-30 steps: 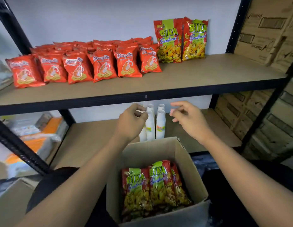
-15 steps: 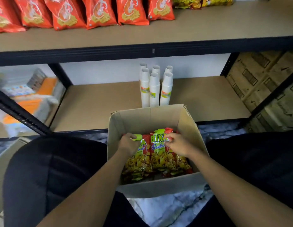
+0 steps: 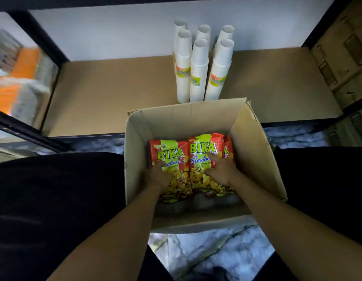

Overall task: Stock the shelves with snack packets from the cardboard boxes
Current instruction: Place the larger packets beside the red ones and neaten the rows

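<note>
An open cardboard box stands on the floor between my knees, in front of the lower shelf. Inside it stand red-and-green Bika Seafood snack packets. My left hand reaches into the box, and its curled fingers grip the left packet at its left side. My right hand lies on the middle packet with its fingers stretched out over the front. A third packet peeks out at the right, mostly hidden.
Stacks of white paper cups stand on the lower shelf just behind the box. Brown cartons are piled at the right, and wrapped orange-and-white goods at the left. Black shelf posts frame both sides. My dark-clothed knees flank the box.
My view tilted down from the upper shelf to the box. Both hands dropped from in front of the shelf into the box and now sit lower on the packets.
</note>
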`<state>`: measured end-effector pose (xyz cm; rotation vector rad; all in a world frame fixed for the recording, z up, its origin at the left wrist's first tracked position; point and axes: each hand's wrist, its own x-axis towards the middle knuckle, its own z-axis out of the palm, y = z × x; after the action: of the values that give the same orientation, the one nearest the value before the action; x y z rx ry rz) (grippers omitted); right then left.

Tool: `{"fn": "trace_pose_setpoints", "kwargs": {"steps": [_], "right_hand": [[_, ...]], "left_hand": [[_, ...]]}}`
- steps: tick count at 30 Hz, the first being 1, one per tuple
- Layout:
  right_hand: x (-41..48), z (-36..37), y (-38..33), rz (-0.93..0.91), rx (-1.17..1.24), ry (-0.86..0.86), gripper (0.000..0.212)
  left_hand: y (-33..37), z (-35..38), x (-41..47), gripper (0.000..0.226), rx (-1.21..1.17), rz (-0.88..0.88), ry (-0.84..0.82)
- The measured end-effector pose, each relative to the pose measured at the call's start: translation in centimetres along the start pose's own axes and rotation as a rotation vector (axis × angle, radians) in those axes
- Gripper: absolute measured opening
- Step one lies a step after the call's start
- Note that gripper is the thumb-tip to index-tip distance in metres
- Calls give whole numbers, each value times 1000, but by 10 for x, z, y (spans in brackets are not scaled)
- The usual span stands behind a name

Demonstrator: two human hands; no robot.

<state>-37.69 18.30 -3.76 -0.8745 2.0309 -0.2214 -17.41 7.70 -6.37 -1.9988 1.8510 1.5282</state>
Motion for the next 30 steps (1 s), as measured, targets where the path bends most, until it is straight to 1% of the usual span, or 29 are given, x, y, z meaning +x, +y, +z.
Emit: {"fn": "trace_pose_setpoints", "kwargs": {"steps": [4,7,9,11,13,14,16,19,23,26,30], "right_hand": [[5,5,-2,32,-16,12,82],[9,13,-3,57,-73,52,87],[11,16,-3,40,-142,99,86],[11,17,-4,-19,-184,141,85],[11,17,-6,-59,-179,149,86],[11,16,-6,-70,-164,148,86],[8,11,-7,-72,-159,148,85],[-1,0,-7,-78,-161,182,81],[-22,-21,-9,-58,-113,189,82],[-44,-39,-14,-74,-70,228,84],[-74,-59,-19,-191,23,283,90]], "left_hand": [[-6,7,12,70,36,-1,-58],[-12,12,20,73,80,-8,-75],[-14,13,22,75,113,-14,-90],[-15,14,21,78,178,-3,-65],[-19,16,24,75,284,24,-7],[-17,16,22,71,297,45,11],[-6,14,13,64,285,106,20],[5,10,2,64,317,174,0],[16,-1,-14,62,248,255,7],[31,-17,-32,61,233,337,30],[48,-37,-61,61,210,443,56]]}}
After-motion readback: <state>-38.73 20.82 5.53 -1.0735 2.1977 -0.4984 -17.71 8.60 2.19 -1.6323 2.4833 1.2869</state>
